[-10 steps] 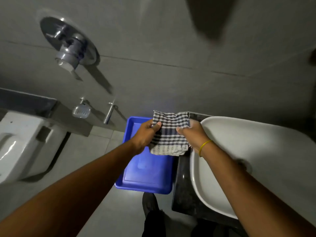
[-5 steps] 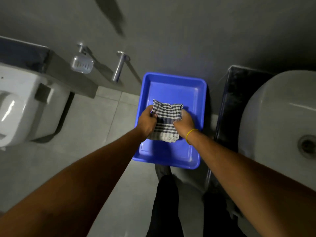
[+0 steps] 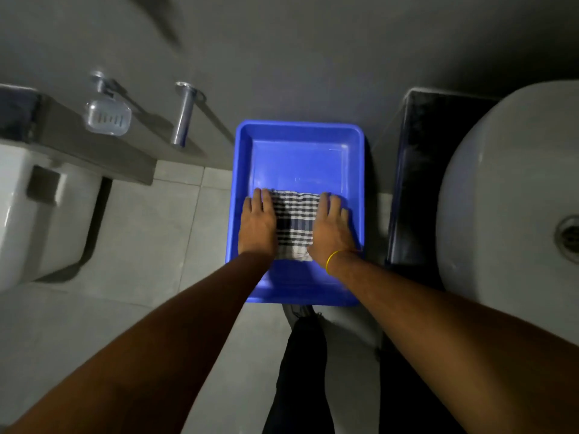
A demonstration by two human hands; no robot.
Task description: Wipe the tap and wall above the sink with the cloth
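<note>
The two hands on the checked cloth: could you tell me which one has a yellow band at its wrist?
The right hand, on the sink side of the cloth, has the yellow band; the left hand has a bare wrist.

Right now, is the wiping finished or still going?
It looks about finished. The checked blue-and-white cloth lies flat in the blue plastic tray on the floor, beside the white round sink. The left hand and right hand press it down flat. No tap is in view, so its cleanness can't be checked.
</note>
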